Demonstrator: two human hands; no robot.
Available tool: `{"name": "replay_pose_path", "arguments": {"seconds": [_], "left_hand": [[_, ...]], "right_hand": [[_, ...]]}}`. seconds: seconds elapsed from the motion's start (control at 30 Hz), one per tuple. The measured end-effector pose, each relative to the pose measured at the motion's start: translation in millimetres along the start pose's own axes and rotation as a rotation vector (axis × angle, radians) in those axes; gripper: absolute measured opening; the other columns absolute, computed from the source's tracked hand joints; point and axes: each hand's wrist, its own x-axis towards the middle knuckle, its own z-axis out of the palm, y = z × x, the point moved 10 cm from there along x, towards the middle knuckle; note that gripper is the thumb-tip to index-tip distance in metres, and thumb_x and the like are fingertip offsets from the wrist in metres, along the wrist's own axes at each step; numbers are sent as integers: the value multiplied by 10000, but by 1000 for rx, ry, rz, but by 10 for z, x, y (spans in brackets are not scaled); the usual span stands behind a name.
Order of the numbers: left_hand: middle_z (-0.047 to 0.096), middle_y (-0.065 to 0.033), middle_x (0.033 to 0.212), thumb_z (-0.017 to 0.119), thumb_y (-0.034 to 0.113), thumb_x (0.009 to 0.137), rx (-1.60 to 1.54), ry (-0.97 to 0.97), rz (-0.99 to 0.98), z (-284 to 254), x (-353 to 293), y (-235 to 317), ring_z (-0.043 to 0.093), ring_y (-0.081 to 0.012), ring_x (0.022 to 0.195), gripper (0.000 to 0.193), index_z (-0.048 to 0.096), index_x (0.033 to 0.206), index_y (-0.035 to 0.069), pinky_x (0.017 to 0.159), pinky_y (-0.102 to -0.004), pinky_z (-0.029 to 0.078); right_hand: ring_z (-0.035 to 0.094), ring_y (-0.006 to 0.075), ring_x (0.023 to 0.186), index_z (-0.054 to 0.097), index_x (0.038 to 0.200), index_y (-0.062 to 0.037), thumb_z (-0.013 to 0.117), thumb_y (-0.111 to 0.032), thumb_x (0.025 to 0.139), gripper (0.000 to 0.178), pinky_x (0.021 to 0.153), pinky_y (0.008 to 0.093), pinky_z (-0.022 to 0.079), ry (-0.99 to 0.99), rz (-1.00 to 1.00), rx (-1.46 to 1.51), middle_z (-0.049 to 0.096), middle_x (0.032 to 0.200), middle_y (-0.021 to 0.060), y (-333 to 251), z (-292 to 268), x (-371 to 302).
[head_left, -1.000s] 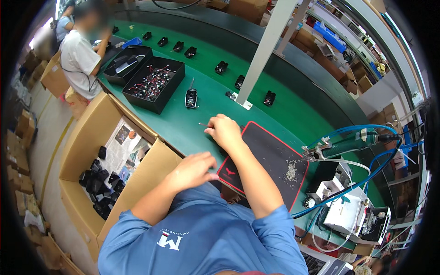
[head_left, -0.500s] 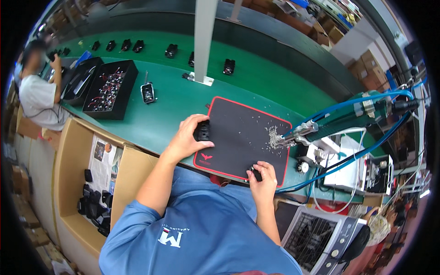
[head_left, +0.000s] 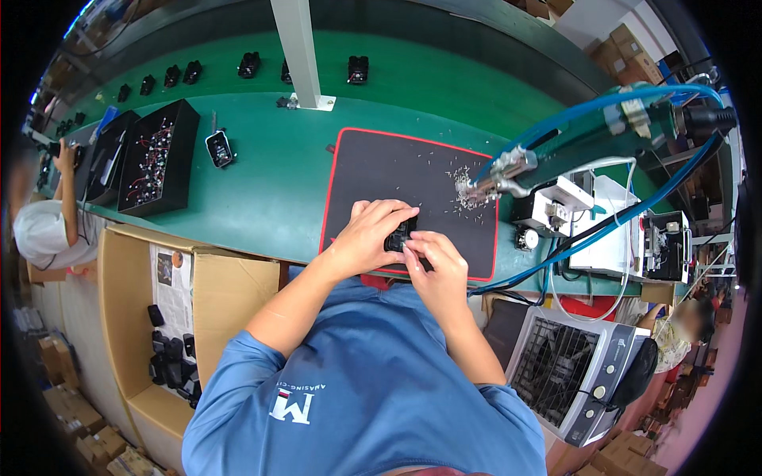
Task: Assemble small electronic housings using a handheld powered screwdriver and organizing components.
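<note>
Hands first: my left hand (head_left: pixel 367 236) and right hand (head_left: pixel 435 266) are both closed around one small black part (head_left: pixel 399 236), pinched between the fingertips just above the near edge of the black mat (head_left: pixel 397 170) with the red border. That mat lies on the green counter (head_left: pixel 270 182), close to its near edge. Can't make out what the right fingertips are doing to the part, too small to tell.

As for how far along it is, I'd guess somewhere in the middle of a batch. A row of similar black parts (head_left: pixel 357 68) sits along the far edge of the counter, and one more black part (head_left: pixel 220 147) lies alone between the mat and the trays. A scatter of tiny screws (head_left: pixel 462 184) lies on the mat's right side, right under the tip of the hanging screwdriver (head_left: pixel 508 170) with blue hoses, so fastening looks not yet done on the one I'm holding.

Containers:
- black tray (head_left: pixel 159 155) toward the counter's left end, full of small wired bits, red and black
- second black tray (head_left: pixel 107 155) beside it, contents unclear
- open cardboard box (head_left: pixel 171 317) below the near edge, with dark parts piled at its bottom and a printed sheet
</note>
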Motion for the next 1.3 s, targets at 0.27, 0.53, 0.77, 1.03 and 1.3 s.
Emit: {"name": "replay_pose_path", "arguments": {"seconds": [0.27,0.53,0.77,1.03,1.3], "left_hand": [[613,-56,1333,915,200,677,15,18,-7,-2,-39,7,599,-228,1209,795,607,1407,125,945,-424,378],[616,-69,1326,899,165,663,4,47,3,-50,-22,39,602,-246,1215,785,613,1392,97,937,-401,375],[615,-72,1331,916,160,646,-4,34,3,-35,-21,33,591,-257,1247,820,590,1396,107,950,-409,374],[612,-75,1362,953,298,679,-50,47,-1,-45,-38,2,584,-265,1256,633,609,1181,122,972,-418,359],[597,-70,1381,928,332,715,-12,47,23,-71,-21,47,588,-247,1189,471,646,1040,139,948,-403,349]], "right_hand": [[603,262,892,755,931,-60,834,16,728,230,783,387,522,34,-38,-222,660,1067,96,-95,82,15],[569,267,869,757,921,-65,829,-10,736,206,782,407,501,15,4,-297,600,972,79,-69,94,52],[587,309,907,768,968,-52,763,-40,789,179,826,442,501,-157,106,-344,614,965,102,42,129,152],[596,195,1056,481,1441,43,716,-9,912,580,925,356,504,444,-204,-47,590,1232,152,-696,-1396,531],[671,227,779,550,1333,62,403,-796,984,939,731,351,565,263,-50,665,687,893,153,-717,-1293,1424]]}}
